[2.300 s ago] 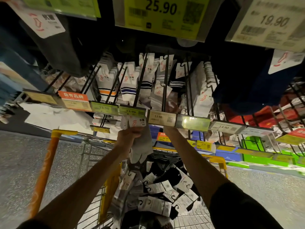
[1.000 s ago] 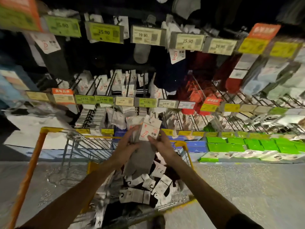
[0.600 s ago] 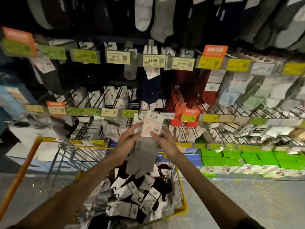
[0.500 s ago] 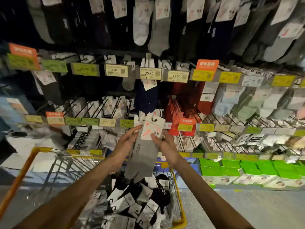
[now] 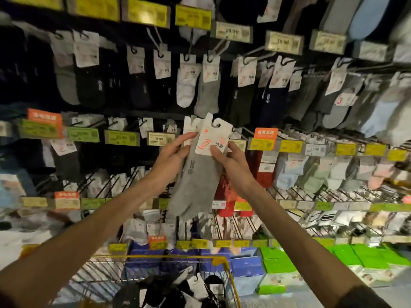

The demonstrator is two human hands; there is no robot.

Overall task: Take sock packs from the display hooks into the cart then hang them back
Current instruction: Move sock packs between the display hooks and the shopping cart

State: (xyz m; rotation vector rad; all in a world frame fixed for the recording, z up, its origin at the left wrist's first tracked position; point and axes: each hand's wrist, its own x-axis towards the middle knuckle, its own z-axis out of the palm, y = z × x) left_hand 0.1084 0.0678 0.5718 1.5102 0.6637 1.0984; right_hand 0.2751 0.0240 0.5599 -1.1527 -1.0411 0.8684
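One sock pack: grey knitted ankle socks, soft and limp, hanging toe-down at the centre of the view. It is held in the air in front of the shelving, above the cart and clear of it.
Header card: one stiff white rectangle on the pack's top, tilted toward 1 o'clock, with a cut hook slot and an orange foot outline. A second white card edge shows just behind it at 10 o'clock. Whether that is a separate pack I cannot tell.
Left hand: at 9 o'clock of the pack, fingers and thumb pinching its left edge where card meets sock.
Right hand: at 3 o'clock, thumb pressed on the card's lower front corner, fingers behind it, gripping.
Display hooks: thin metal wires, too many to count. The row at 12 o'clock carries hanging packs in white, grey, black and navy.
Price tags: small yellow-green and white plates along each rail, with at least four orange labels among them.
Cart: one wire basket with a yellow rim at 6 o'clock, holding a loose heap of black and white socks.
Boxes: blue cartons at 5 o'clock and green cartons at 4 o'clock, all flat-sided.
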